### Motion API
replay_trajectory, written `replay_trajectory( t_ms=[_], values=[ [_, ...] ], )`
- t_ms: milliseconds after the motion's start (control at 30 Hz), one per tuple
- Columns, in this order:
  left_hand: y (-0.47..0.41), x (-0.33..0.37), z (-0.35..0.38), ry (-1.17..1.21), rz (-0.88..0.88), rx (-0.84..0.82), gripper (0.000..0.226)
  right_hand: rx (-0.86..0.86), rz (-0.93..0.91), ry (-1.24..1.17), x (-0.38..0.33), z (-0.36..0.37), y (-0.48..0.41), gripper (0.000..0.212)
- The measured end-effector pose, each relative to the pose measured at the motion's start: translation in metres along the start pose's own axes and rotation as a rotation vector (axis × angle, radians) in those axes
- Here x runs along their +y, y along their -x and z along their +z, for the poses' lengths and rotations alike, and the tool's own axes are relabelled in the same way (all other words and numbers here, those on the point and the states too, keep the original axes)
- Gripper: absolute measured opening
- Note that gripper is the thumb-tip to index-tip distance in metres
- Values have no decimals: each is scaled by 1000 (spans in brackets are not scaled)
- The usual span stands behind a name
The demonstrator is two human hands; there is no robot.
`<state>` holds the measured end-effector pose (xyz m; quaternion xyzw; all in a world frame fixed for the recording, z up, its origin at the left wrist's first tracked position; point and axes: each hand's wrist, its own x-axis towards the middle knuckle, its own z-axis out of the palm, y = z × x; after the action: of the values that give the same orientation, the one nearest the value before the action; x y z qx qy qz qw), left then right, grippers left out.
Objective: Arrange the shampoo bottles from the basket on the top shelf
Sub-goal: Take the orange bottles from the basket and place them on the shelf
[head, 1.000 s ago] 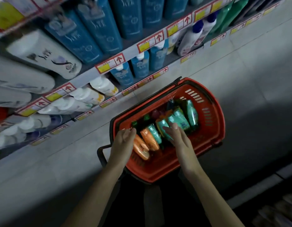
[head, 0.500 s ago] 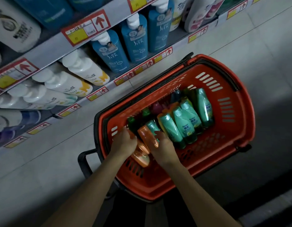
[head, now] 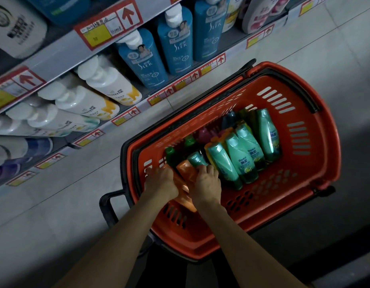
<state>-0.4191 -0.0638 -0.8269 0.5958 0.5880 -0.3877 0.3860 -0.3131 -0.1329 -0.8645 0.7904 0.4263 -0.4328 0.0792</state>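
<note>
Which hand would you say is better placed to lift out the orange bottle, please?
Right, probably: the right hand already lies over the orange bottle in the basket; the left hand sits nearer the rim.

1 red basket [head: 317,163]; 2 hands; 3 blue Silk bottles [head: 173,40]; 4 teal bottles [head: 240,159].

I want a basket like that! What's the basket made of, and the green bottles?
Basket: looks like hard orange plastic, moulded in one piece with slotted walls. Green bottles: probably glossy plastic; light glints off their smooth caps and sides.
</note>
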Motion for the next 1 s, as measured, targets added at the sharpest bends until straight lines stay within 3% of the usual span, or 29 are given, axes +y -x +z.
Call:
replay_trajectory(
  t_ms=[133, 300, 467, 733, 1000],
  values=[
    [6, 1, 3, -98, 62, -41, 54, -53, 26, 87, 3, 3, 0, 56],
    [14, -7, 11, 353, 144, 30, 50, -56, -13, 110, 11, 1, 0, 50],
    [25, -5, 35, 926, -84, 190, 58, -53, -66, 12, 16, -1, 1, 45],
    [21, 22, 48, 1166, -291, 272, 47, -43, -45, -303, 27, -11, 10, 39],
    [57, 9, 47, 1277, -13, 211, 33, -36, -151, -554, 33, -51, 27, 31]
  ],
)
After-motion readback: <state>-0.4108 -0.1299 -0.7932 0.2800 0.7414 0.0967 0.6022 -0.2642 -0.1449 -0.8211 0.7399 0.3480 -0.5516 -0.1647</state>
